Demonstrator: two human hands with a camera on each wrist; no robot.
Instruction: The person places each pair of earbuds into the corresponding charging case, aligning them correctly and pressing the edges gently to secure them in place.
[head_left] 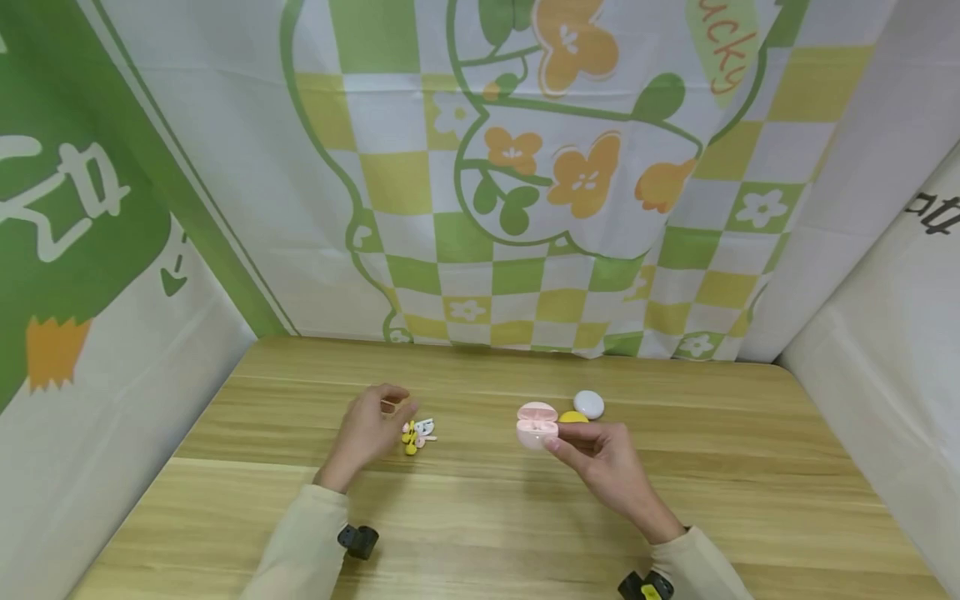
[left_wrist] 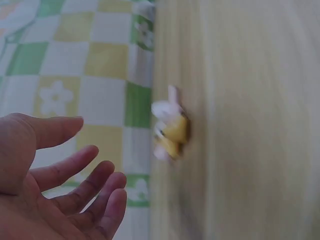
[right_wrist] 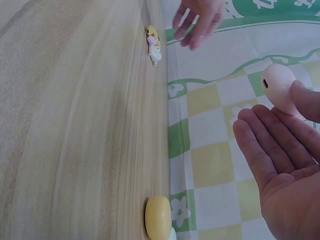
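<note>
My right hand (head_left: 613,468) holds a pink earbud case (head_left: 537,438) between thumb and fingers, above the table. Its lid is raised, and the pink interior faces me. In the right wrist view the rounded outside of the case (right_wrist: 279,86) shows a small dark port. To the left, a little heap of yellow, white and pink earbuds (head_left: 419,434) lies on the wood. My left hand (head_left: 369,431) hovers beside that heap, fingers spread and loosely bent, with nothing in them. The left wrist view shows the earbuds (left_wrist: 171,131) blurred, apart from the fingertips.
A yellow case (right_wrist: 158,218) and a white case (head_left: 589,404) sit together behind my right hand, the yellow one partly covered by it in the head view. The wooden table (head_left: 480,517) ends at a checkered cloth (head_left: 517,279), with more printed cloth on both sides.
</note>
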